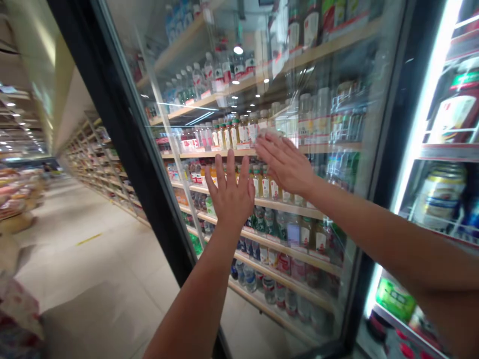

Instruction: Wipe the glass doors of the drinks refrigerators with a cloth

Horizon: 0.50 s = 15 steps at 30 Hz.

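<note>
Your left hand (231, 193) and right hand (286, 165) lie spread flat, grasping nothing, on the tall black-framed glass cooler door (329, 209) swung open before you. It is likely heavy, stiff and slick – push near the frame edge. No handle shows – reflected bottle shelves blur its glass.

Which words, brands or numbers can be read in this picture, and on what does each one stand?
None can be read.
Bottle labels behind the glass door, near the left hand and right hand: too small and blurred.
Shelf price tags: blurred.
Large bottle and can in the open cooler: print smeared, unreadable.
</note>
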Tool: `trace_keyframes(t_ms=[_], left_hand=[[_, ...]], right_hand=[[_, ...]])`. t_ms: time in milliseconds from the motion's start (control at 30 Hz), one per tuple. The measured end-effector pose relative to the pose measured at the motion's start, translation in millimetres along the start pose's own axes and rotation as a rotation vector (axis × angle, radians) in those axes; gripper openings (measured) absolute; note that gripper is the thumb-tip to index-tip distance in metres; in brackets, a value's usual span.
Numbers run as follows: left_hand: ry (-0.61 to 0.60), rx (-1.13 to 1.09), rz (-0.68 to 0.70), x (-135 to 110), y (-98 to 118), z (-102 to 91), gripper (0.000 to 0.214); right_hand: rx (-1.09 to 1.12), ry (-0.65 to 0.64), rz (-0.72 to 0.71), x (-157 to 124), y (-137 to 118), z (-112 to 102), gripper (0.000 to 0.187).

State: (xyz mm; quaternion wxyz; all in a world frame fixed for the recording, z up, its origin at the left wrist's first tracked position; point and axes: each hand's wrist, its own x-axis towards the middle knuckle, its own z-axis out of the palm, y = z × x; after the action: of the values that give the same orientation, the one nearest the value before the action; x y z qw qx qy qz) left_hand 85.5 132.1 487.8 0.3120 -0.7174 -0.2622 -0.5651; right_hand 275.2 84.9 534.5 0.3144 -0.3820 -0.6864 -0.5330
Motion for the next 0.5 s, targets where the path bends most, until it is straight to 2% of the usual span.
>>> trace_keyframes(t_ms=[100, 167, 200, 267, 333, 367, 433, 467, 500], left_hand=[[0.047, 0.067, 0.034, -4, -1, 2.1, 0.064], [0.098, 0.097, 0.129, -9, -2, 3.6, 0.060], [0.122, 0.102, 0.189, -12, -2, 4.1, 0.056], [0.138, 0.101, 0.269, -16, -2, 4.3, 0.050], [0.123, 0.095, 0.265, -19, -2, 3.4, 0.047], [0.114, 0.097, 0.245, -20, -2, 2.8, 0.047], [0.119, 0.108, 0.218, -20, -1, 2.2, 0.048], [0.130, 0.114, 0.210, -20, -1, 2.3, 0.048], [0.140, 0.121, 0.205, -19, 0, 2.9, 0.047]], right_hand=[[0.002, 0.121, 0.222, 23, 13, -3, 0.069], [0.025, 0.131, 0.247, 41, 13, -2, 0.068], [0.044, 0.087, 0.177, 50, 10, -2, 0.068], [0.085, -0.055, -0.049, 69, 7, -1, 0.065], [0.104, -0.128, -0.169, 91, 11, -4, 0.062], [0.101, -0.103, -0.126, 101, 15, -6, 0.061], [0.077, 0.025, 0.107, 120, 19, -9, 0.061], [0.063, 0.070, 0.199, 127, 16, -9, 0.061], [0.052, 0.081, 0.233, 131, 10, -7, 0.061]])
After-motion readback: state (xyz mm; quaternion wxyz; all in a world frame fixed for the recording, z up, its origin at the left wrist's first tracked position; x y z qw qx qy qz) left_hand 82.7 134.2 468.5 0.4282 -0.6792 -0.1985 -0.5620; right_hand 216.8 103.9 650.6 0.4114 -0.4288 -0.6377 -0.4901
